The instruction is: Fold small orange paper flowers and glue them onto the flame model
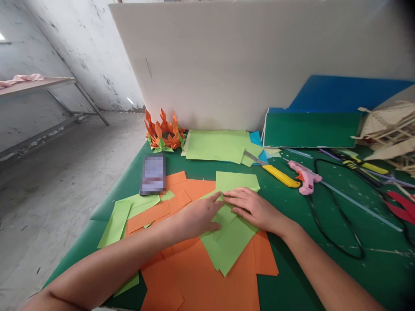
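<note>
Several light green paper sheets lie overlapped and askew on orange paper in front of me. My left hand rests on the upper green sheet, thumb apart from the fingers, its index fingertip near the sheet's upper edge. From the right, my right hand lies on the same paper with its fingers stretched out, fingertips almost meeting those of the left. Both hands press the paper down rather than grasp it. A small crease or line near my left thumb is too faint to make out.
A phone and an orange paper crown-like ring stand at the left. Beyond are stacked green sheets. At the right lie a yellow utility knife, blade out, a corded pink glue gun, and red-handled scissors.
</note>
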### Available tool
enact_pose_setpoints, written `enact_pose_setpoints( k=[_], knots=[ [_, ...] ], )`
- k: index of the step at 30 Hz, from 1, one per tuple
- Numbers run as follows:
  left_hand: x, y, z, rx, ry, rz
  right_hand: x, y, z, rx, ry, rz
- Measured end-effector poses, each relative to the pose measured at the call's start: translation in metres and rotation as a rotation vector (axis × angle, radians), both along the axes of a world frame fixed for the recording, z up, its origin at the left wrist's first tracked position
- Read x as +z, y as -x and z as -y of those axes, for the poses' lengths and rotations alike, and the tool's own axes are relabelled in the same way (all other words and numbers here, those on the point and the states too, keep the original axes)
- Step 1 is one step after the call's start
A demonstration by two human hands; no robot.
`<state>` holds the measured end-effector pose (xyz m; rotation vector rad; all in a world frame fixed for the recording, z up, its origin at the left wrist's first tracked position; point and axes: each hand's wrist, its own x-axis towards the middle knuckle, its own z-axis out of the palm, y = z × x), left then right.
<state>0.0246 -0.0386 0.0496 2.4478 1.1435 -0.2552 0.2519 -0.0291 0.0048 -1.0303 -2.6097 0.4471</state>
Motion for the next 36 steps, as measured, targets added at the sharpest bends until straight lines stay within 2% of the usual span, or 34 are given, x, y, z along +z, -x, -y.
enact_pose_setpoints(
  k=[17, 23, 31, 36],
  knots=[
    [0.008, -0.004, 0.004, -0.030, -0.087, -0.244, -0.001, 0.016, 0.014, -0.129, -0.067, 0.064],
    [0.003, -0.002, 0.003, -0.066, -0.166, -0.229, -0.004, 0.023, 0.022, -0.179, -0.097, -0.007],
    [0.000, 0.000, 0.002, -0.088, -0.219, -0.234, -0.002, 0.041, 0.034, -0.132, -0.114, -0.075],
    [0.000, 0.000, 0.001, -0.099, -0.205, -0.219, -0.001, 0.030, 0.028, -0.164, -0.129, -0.030]
  ],
)
